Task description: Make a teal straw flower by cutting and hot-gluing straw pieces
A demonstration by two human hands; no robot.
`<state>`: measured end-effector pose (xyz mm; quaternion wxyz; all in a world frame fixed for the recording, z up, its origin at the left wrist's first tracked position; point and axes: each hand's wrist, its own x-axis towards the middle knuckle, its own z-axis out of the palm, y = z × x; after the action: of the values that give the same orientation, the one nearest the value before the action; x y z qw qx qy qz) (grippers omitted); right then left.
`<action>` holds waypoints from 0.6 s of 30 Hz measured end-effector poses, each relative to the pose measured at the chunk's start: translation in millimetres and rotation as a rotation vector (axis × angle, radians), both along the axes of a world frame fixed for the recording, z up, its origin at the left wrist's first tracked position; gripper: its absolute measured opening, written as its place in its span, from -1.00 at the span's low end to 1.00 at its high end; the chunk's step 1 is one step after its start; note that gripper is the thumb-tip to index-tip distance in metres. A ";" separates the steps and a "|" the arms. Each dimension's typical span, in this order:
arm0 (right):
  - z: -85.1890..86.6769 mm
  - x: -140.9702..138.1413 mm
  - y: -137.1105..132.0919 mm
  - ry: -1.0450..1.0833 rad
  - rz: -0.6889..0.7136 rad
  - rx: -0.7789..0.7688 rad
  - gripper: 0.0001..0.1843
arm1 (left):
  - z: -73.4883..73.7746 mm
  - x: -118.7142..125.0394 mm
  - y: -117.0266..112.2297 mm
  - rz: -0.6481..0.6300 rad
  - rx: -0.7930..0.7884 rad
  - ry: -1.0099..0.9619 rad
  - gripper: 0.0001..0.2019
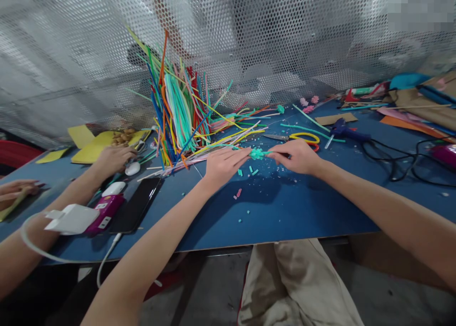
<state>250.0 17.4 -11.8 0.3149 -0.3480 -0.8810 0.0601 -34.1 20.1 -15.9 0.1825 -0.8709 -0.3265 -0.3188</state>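
Observation:
My left hand [223, 165] and my right hand [297, 156] meet over the blue table [285, 207], both pinched on a small teal pipe-cleaner flower [256, 153] on a thin stem. The left fingers hold its left end and the right fingers grip the stem just right of the teal tuft. Small teal and pink cut bits [245, 173] lie on the table right under the flower.
A leaning bundle of coloured pipe cleaners [178, 112] stands behind my left hand. Yellow-handled scissors [301, 138] and a blue glue gun [347, 132] with black cord lie at right. Another person's arm [89, 179] reaches in at left near a black phone [137, 203] and a pink device [105, 212].

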 end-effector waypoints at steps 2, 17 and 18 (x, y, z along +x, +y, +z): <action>0.2 -0.6 0.1 -0.010 0.010 -0.013 -0.59 | 0.5 -0.5 -0.2 -0.016 0.019 -0.027 -0.75; 0.0 -5.3 -0.6 -0.080 0.044 -0.045 -0.57 | 2.1 -8.7 0.1 -0.053 -0.084 -0.038 -0.77; 0.7 -6.3 -0.9 -0.102 0.051 -0.049 -0.56 | 2.4 -8.3 0.4 -0.050 -0.081 -0.039 -0.77</action>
<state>243.7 16.5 -11.2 0.2594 -0.3357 -0.9027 0.0720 -42.4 20.5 -13.5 0.1329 -0.8792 -0.3205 -0.3266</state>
